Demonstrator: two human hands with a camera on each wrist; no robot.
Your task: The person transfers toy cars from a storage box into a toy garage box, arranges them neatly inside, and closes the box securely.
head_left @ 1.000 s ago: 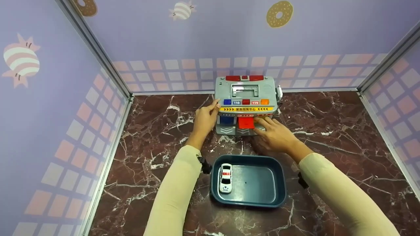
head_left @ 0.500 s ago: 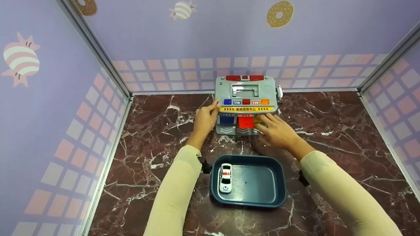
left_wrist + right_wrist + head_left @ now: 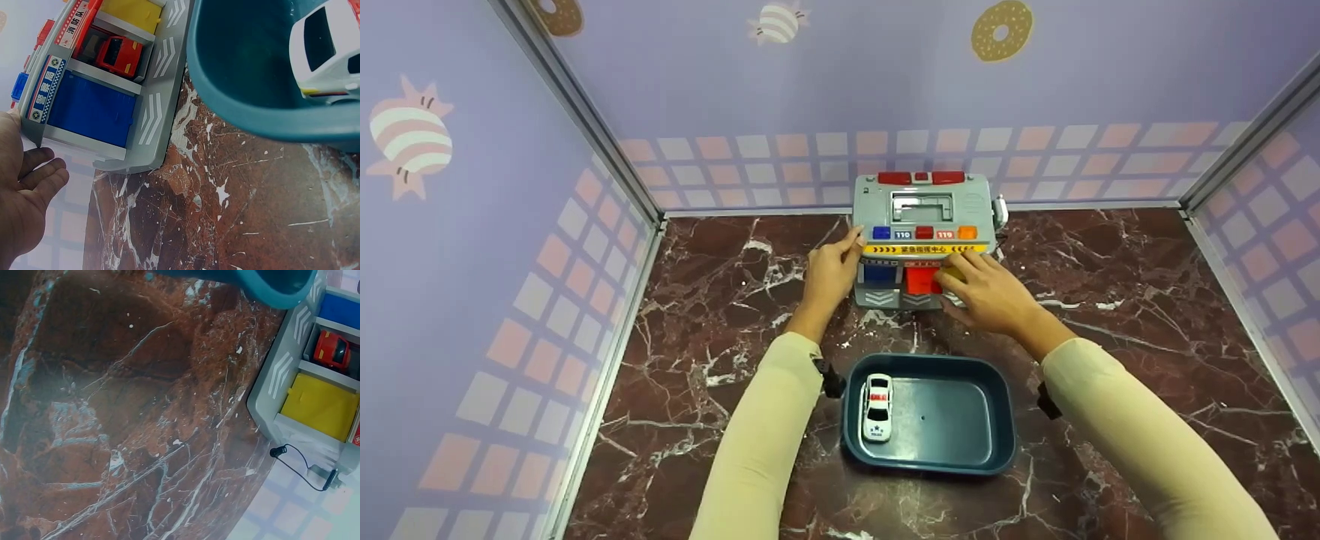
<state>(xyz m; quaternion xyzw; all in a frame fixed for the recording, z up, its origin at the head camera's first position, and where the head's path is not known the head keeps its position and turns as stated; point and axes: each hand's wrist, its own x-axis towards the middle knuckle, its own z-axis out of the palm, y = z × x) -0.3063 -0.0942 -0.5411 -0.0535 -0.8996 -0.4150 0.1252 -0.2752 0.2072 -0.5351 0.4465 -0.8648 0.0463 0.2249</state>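
A grey toy emergency station [image 3: 876,206] stands at the back wall. My left hand [image 3: 829,277] touches the left front corner of its roof. In the left wrist view that hand's other fingers [image 3: 50,177] are loosely bent beside the station. My right hand [image 3: 994,296] is at the station's front, fingertips by the red panel [image 3: 919,280] and over the yellow door [image 3: 952,274]. The right wrist view does not show this hand. A red toy car [image 3: 121,56] sits in the middle bay, between the blue door [image 3: 93,107] and the yellow one.
A dark teal tray [image 3: 928,466] stands between my forearms, in front of the station. In its left part lies a white toy police car [image 3: 877,409]. Marbled brown floor [image 3: 720,315] stretches around, with printed walls at the back and both sides. A small black cord [image 3: 298,467] hangs beside the station.
My right hand's fingers have shifted slightly upward over the yellow door, while its fingertips stay near the red panel. The left hand, tray and station have not visibly moved.
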